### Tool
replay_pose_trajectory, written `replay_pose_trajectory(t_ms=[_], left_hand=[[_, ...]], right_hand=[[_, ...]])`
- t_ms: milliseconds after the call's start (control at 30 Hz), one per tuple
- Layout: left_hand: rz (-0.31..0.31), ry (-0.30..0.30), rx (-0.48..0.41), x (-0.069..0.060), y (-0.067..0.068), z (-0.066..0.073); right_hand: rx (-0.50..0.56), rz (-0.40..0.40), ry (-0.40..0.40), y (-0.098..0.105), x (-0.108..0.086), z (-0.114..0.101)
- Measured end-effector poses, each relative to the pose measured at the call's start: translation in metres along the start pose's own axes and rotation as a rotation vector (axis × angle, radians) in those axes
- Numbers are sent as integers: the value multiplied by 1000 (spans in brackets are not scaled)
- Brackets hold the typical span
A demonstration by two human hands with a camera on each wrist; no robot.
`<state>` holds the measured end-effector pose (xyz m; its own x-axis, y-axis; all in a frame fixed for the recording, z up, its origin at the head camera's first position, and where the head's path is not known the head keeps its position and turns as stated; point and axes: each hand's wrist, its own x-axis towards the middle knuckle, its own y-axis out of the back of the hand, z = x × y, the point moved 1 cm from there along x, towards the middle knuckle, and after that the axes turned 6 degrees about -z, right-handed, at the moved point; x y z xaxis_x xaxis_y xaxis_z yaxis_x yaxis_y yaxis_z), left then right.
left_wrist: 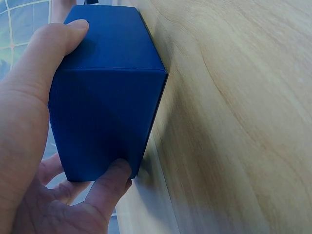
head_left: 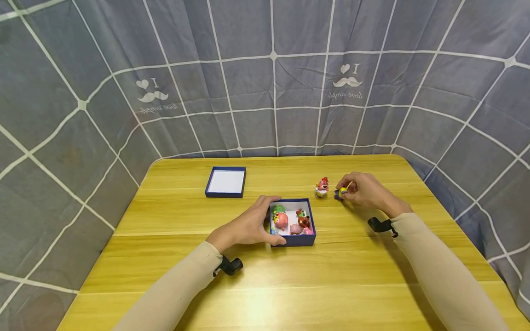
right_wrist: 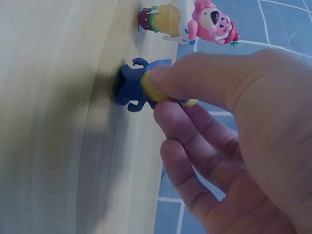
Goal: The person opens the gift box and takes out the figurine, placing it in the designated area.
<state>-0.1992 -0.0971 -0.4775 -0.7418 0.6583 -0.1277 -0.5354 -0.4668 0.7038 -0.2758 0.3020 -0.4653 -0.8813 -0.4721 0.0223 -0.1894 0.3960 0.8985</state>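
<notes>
My left hand (head_left: pixel 250 223) grips the left side of an open blue box (head_left: pixel 293 240), thumb at the front and fingers at the back; the left wrist view shows the box's blue outer wall (left_wrist: pixel 107 117) between thumb and fingers. Several small figures, among them a pink one (head_left: pixel 281 220) and a brown one (head_left: pixel 304 221), lie inside. To the right of the box, my right hand (head_left: pixel 366 191) pinches a blue and yellow figure (right_wrist: pixel 134 87) between thumb and fingers, at the table surface. Beside it stands a pink bear figure (head_left: pixel 322 187) on a cake-like base.
A blue lid or shallow tray (head_left: pixel 226 181) with a white inside lies at the back left of the wooden table (head_left: pixel 265 294). Grey curtain with white lines (head_left: pixel 248 82) hangs behind the table and along both sides.
</notes>
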Motion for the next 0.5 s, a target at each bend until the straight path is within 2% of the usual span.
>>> replay_pose_trajectory(t_ms=[233,500], left_hand=[[0,1,-6,0,0,-1],[-2,-1,-10,1,1,-2]], right_hand=[[6,37,-12,-2,1,1],[13,28,-27,-2,2,2]])
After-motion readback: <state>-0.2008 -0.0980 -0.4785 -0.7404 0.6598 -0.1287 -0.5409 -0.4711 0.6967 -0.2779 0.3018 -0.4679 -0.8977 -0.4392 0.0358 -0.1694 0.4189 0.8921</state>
